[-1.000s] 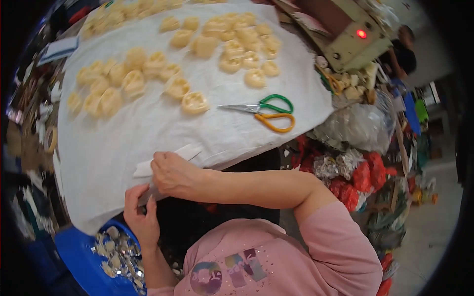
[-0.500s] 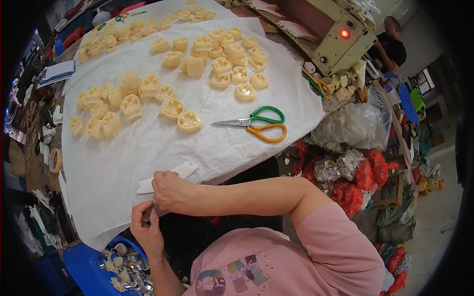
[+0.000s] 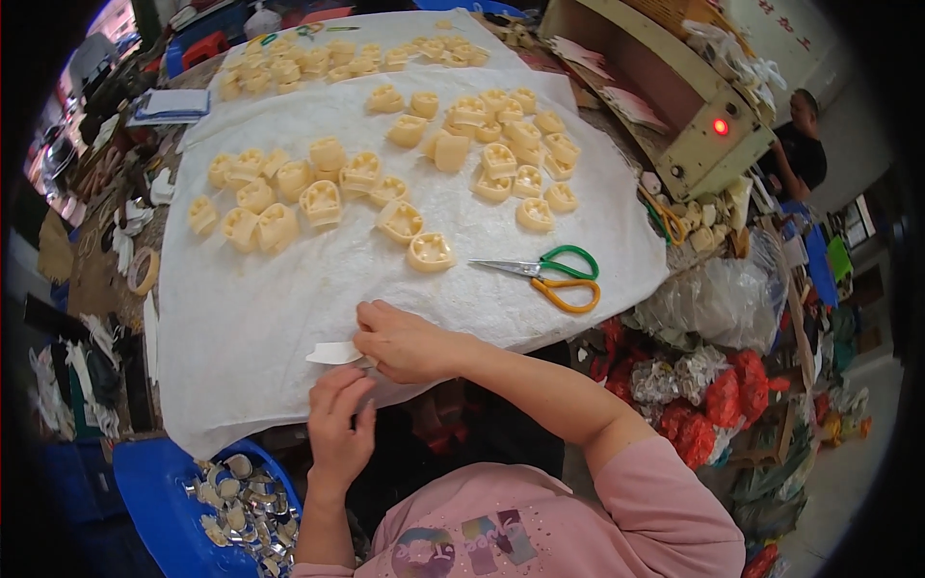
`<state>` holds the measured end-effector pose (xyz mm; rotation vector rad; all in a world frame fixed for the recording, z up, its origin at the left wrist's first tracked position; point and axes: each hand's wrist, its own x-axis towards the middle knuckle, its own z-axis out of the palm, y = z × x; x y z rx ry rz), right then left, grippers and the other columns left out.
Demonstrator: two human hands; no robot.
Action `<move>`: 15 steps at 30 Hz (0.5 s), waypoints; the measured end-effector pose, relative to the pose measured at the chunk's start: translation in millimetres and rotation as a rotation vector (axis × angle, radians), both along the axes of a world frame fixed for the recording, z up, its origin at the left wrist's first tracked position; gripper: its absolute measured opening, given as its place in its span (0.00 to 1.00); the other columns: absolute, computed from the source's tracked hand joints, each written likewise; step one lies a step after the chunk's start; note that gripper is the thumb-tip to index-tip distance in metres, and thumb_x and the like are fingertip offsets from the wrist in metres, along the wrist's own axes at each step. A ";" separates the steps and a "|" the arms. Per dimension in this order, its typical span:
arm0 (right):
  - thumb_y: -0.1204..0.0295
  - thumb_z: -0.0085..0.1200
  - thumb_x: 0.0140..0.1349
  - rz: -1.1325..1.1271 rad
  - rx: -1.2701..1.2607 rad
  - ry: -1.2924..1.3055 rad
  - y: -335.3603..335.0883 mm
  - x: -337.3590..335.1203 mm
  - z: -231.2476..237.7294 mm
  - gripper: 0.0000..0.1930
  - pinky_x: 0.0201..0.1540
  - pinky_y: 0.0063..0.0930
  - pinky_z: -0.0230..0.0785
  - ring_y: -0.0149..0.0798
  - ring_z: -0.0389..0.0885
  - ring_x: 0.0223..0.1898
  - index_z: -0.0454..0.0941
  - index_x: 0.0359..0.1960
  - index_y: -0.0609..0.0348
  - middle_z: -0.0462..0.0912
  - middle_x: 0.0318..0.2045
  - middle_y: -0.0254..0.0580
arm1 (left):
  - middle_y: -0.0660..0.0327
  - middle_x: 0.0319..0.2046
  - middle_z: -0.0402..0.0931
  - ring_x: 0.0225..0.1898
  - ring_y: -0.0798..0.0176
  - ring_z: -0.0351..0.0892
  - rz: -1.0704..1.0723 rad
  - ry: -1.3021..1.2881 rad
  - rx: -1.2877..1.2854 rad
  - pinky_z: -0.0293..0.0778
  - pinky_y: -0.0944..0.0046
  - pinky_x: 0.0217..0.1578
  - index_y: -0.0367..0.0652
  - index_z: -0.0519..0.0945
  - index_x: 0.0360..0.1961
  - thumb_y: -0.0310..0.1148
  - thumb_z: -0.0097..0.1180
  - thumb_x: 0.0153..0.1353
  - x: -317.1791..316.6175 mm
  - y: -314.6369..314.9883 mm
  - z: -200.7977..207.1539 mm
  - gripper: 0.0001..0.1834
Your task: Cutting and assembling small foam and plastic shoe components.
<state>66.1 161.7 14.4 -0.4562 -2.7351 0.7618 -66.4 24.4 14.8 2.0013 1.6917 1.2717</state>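
A small white strip (image 3: pixel 333 354) with a notched end lies at the near edge of the white cloth (image 3: pixel 260 308). My right hand (image 3: pixel 400 342) is closed over the strip's right part, hiding it under the fingers. Just below and nearer to me is my left hand (image 3: pixel 339 424), its fingers bent and its thumb held apart; I see nothing in it. Beyond the hands, many cream moulded cup-like pieces (image 3: pixel 430 252) with ribbed hollows sit in loose groups. Scissors (image 3: pixel 536 273) with one green and one orange handle lie slightly spread, to the right of them.
A blue tub (image 3: pixel 154 491) of metallic and cream scraps stands at lower left. On the right are a box-shaped machine (image 3: pixel 708 149) with a lit red lamp, clear plastic bags (image 3: pixel 713 299) and red bags (image 3: pixel 737 385). Another person (image 3: pixel 798 144) is at the far right.
My right hand now covers the strip's right part, where it stuck out before; only the left end shows. My left hand's fingers have come away from the right hand. The view has shifted.
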 end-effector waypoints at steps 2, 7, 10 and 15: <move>0.76 0.49 0.50 0.018 -0.005 0.036 2.6 2.7 -1.4 0.04 0.43 0.38 0.63 0.51 0.67 0.40 0.71 0.26 0.65 0.67 0.36 0.52 | 0.54 0.41 0.74 0.45 0.50 0.72 0.005 0.106 0.024 0.67 0.57 0.47 0.39 0.77 0.38 0.19 0.58 0.41 5.6 2.7 -1.8 0.18; 0.75 0.49 0.51 -0.027 -0.047 0.113 0.3 1.8 -7.6 0.04 0.44 0.38 0.63 0.52 0.68 0.40 0.70 0.27 0.64 0.68 0.36 0.52 | 0.57 0.41 0.73 0.46 0.54 0.71 0.142 0.362 0.002 0.63 0.56 0.47 0.39 0.76 0.41 0.21 0.58 0.41 16.5 3.9 -13.7 0.20; 0.76 0.48 0.53 -0.096 -0.163 0.168 4.4 6.9 -8.1 0.04 0.43 0.37 0.65 0.49 0.70 0.40 0.70 0.29 0.64 0.70 0.36 0.50 | 0.58 0.40 0.72 0.45 0.55 0.71 0.166 0.392 -0.004 0.63 0.56 0.47 0.39 0.76 0.42 0.22 0.59 0.41 19.3 6.7 -9.8 0.21; 0.76 0.49 0.52 -0.464 -0.557 0.428 21.7 42.6 4.8 0.07 0.36 0.33 0.68 0.41 0.75 0.33 0.72 0.33 0.62 0.73 0.31 0.47 | 0.58 0.39 0.71 0.44 0.54 0.70 0.132 0.374 -0.031 0.62 0.56 0.47 0.40 0.77 0.40 0.21 0.59 0.41 18.2 11.3 -4.3 0.20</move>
